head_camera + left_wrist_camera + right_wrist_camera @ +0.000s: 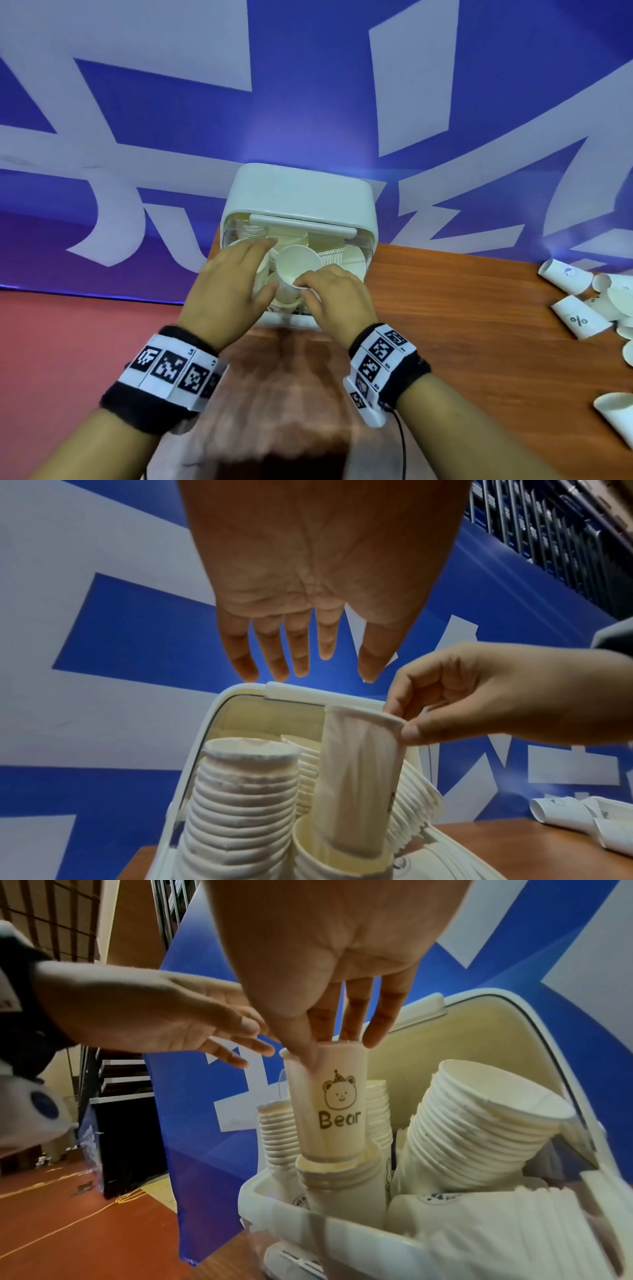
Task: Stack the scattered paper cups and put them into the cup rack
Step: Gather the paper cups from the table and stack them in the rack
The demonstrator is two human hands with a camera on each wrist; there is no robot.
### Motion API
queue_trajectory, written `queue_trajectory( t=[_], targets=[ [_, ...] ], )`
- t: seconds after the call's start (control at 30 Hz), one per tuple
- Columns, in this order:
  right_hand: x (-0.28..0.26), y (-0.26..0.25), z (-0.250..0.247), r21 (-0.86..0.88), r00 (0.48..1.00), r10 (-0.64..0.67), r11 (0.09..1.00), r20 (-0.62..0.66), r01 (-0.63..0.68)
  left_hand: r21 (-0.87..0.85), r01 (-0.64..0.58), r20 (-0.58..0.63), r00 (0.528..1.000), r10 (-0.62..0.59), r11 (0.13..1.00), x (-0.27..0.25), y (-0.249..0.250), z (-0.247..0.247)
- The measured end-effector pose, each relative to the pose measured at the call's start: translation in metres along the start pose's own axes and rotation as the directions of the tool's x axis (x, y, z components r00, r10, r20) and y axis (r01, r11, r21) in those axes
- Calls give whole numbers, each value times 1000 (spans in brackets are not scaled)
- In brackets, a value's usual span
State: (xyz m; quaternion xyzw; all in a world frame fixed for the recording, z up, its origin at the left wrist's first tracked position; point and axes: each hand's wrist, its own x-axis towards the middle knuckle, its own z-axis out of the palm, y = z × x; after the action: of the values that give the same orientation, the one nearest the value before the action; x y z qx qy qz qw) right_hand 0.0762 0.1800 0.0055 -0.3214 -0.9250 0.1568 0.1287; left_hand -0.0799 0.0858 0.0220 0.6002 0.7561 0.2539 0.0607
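Observation:
A white cup rack [298, 202] stands on the wooden table with its lid raised, and several stacks of paper cups stand inside it. My right hand [306, 286] pinches the rim of a white paper cup [296, 267]. The right wrist view shows a bear print on this cup [329, 1104], whose base sits in the top of a short cup stack [335, 1175] at the rack's front. My left hand [255, 270] hovers just left of the cup with straight, spread fingers [301, 666] and holds nothing. The thumb and fingertips of the right hand [402, 722] clamp the cup's lip.
Several loose paper cups [575, 298] lie on their sides at the table's right end, and one more [616, 414] lies nearer me. A tall leaning stack [479, 1131] fills the rack's right side. A blue and white banner stands right behind the rack. Red floor lies to the left.

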Motion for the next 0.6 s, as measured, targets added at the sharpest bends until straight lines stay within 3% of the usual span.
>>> queue_trajectory(
  t=[0.23,0.4,0.53,0.6],
  targets=[
    [8,3,17,-92,978,-1,995,209,21,-16,43,32,999,-43,999,2,0,0],
    [16,15,47,-212,925,44,976,378,40,-11,82,20,996,-82,997,-2,0,0],
    [16,14,56,-188,899,61,982,434,24,-1,85,14,996,-85,996,-6,1,1],
    [9,11,45,-99,923,30,995,383,9,8,86,28,996,-86,996,-8,4,1]
  ],
)
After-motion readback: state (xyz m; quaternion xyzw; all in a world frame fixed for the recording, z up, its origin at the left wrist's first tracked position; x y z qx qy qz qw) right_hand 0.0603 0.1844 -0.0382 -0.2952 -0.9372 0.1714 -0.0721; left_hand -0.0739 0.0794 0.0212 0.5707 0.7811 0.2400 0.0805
